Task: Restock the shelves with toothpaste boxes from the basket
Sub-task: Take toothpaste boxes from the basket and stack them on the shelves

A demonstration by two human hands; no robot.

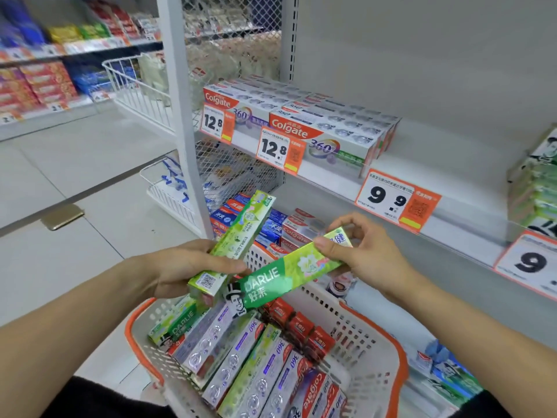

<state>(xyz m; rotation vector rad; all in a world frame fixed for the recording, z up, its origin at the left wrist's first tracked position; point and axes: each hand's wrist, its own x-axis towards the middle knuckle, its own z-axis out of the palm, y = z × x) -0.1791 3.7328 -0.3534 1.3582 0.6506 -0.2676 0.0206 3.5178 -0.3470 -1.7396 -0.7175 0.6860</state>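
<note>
Bright, even light from overhead fills the shop, and shadows stay faint. The wide lens bows the white metal shelf upright (pixel 180 116) and stretches the edges. The far aisle's coloured packets (pixel 45 82) are smeared and blurred

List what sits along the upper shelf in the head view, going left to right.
Left stack of Colgate boxes → 12.8 price tag → right stack of Colgate boxes → bare shelf above the 9.9 price tag → stack of green boxes at the right edge.
</note>
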